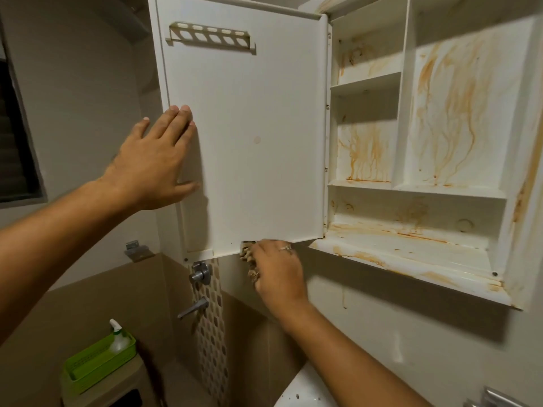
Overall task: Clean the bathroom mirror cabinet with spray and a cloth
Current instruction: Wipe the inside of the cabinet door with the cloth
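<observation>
Mirror cabinet (452, 189) fills the 1 to 3 o'clock part of the view, hanging open, its shelves and back panel streaked with orange-brown stains. Its door (252, 127) is swung out toward 12 o'clock with the plain inner face showing.

The left hand (152, 163) lies flat, fingers straight, against the door's free edge at 9 o'clock, bracing it. The right hand (279, 271) is curled round a bunched cloth (248, 254) pressed to the door's bottom edge at 6 o'clock. The spray bottle (119, 339) stands apart in a green basket (94, 365) at 7 o'clock.

The likeliest trouble is the door swinging on its hinges: if the flat palm slides off, a push from the cloth would probably turn the panel away instead of scrubbing it. The cloth already looks brown, so it may smear grime along the white edge rather than lift it. A loosened grip would likely drop it toward the washbasin (305, 389) below.

Room along the bottom edge is tight. Toward 3 o'clock the cabinet's projecting lower lip sits just beside the right knuckles; toward 8 o'clock a wall valve (201, 273) sits close under the door's corner. Above, the inner face is open up to the slotted rack (210, 35) at 11 o'clock.
</observation>
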A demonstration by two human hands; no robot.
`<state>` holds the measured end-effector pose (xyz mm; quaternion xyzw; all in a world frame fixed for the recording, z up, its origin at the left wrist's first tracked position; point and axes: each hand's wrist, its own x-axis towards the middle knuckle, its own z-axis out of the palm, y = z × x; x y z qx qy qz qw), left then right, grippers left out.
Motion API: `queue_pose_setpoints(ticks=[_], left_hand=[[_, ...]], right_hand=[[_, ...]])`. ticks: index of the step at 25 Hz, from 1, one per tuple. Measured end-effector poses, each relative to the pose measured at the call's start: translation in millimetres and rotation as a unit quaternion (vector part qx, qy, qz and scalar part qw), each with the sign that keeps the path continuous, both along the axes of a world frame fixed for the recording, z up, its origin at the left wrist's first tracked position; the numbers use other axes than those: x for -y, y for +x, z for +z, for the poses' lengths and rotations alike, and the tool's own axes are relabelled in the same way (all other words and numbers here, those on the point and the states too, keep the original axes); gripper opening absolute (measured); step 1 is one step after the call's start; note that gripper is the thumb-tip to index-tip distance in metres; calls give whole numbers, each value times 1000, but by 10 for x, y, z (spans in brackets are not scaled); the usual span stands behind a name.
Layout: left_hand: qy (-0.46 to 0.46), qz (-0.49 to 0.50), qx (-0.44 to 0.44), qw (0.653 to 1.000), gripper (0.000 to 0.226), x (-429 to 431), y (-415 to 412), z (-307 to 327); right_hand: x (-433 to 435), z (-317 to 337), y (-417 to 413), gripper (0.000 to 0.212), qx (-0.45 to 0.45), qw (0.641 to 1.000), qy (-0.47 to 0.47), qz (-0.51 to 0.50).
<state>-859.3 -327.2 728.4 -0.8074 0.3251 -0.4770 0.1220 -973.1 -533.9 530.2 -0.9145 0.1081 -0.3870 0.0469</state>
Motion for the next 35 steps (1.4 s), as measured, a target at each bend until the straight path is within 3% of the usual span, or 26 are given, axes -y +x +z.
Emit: queue_pose_setpoints(ticks=[2,5,7,11,13,16,20,23,28,30,32,35], left_hand=[[1,-4,8,1000,112,1,16,9],[6,-7,17,1000,112,34,19,15],[4,-4,13,1000,112,37,5,16],[5,-5,8,1000,112,14,3,12],[6,-6,9,1000,113,29,17,-11],[-3,-14,10,1000,114,32,26,-26],[-4,-19,12,1000,112,31,50,-11],[4,-18,7,1000,111,20,3,-6],[22,2,-14,1000,111,17,-43,54],[20,-12,-15,1000,110,23,-52,54],[24,-23,-5,999,109,-37,-25,53],[59,-25,20,998,107,-155,37,97]], right_hand=[[167,68,-104,41,-28,994,-103,38],[770,318,-229,28,-78,993,-36,-85],[823,328,-216,25,-46,988,-1,-148],[774,300,-248,23,-15,990,109,-86],[1004,594,-305,18,50,982,160,-85],[1065,886,-250,19,158,975,127,-94],[777,309,-70,30,82,984,119,-103],[994,342,-117,26,35,988,103,-110],[604,326,36,32,88,979,138,-122],[53,224,176,32,80,991,106,-24],[-331,212,257,32,53,993,11,101],[-81,195,283,43,55,981,-125,136]])
